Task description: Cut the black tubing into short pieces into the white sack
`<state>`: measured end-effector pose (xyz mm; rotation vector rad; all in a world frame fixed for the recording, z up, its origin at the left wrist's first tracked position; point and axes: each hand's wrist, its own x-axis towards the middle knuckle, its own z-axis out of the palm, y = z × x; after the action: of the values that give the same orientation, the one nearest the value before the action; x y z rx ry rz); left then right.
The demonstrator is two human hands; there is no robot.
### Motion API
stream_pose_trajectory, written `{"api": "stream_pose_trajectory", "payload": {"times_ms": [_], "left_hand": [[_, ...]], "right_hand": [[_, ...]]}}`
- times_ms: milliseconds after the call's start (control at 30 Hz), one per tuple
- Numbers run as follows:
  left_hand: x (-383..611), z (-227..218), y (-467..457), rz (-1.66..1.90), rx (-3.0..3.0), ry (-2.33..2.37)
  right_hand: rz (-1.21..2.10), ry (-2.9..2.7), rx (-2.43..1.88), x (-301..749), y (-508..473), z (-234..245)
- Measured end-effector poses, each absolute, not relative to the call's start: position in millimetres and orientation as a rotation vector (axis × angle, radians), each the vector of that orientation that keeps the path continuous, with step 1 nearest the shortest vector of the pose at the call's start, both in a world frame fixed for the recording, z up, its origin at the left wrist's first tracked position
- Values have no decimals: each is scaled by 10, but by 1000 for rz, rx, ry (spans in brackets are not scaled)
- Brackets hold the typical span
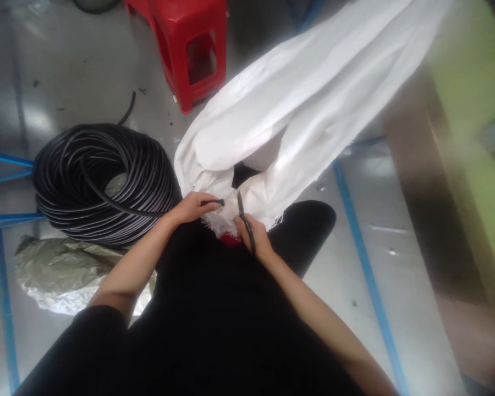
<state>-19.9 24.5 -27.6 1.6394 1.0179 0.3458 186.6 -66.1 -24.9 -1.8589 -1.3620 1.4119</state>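
My left hand (193,207) is closed around the end of a black rubber hose or cable (213,202), whose tip sticks out past my fingers to the right. That length runs back to a large black coil (103,181) on the floor at the left. In my right hand (253,231) is a pair of dark scissors (242,208), blades pointing up and away from me, a little right of the tip and apart from it. Whether the blades are parted I cannot tell. Beneath both hands a white woven sack (247,121) with a frayed edge lies across my lap and stretches to the upper right.
A red plastic stool (193,49) stands beyond the sack. Crumpled plastic wrapping (66,269) lies beside the coil. Blue tape lines (367,269) mark the grey floor, with small black scraps scattered about. At the right, a blurred brown and green surface (470,110) runs along the edge.
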Motion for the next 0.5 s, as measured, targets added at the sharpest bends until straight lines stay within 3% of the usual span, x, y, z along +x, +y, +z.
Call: {"api": "stream_pose_trajectory", "payload": {"times_ms": [300,500], "left_hand": [[-33,-390,41,330,1578,873],[-78,-411,72,375,1571,961]], "right_hand": [[1520,-991,-1755,1877,-517,-229],[1558,-1070,-1670,1865,-502,-264]]}}
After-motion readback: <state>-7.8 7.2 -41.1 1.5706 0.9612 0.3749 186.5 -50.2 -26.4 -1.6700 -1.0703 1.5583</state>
